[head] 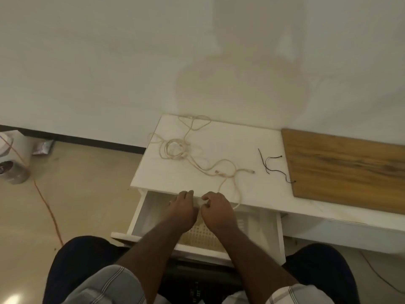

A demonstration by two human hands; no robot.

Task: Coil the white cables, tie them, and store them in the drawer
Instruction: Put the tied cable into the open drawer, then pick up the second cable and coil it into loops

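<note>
both hands, left hand [183, 208] flat, right hand [215, 207] curled, hover over the open drawer [140, 212].

Place: a plain room in a home, I'd say.
Wall: bare off-white plaster wall [131, 62] at 12 o'clock.
Furniture: low white painted cabinet [219, 150] before me, brown wood-grain board [341, 165] at 2 o'clock.
Floor: beige tiled floor [83, 194], orange cord [47, 207] at 9 o'clock.

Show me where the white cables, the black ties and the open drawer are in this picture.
white cables [175, 150], head view, on the coiled loops on the white top.
black ties [274, 167], head view, on the thin strands beside the wooden board.
drawer [277, 229], head view, on its right side wall.
</note>
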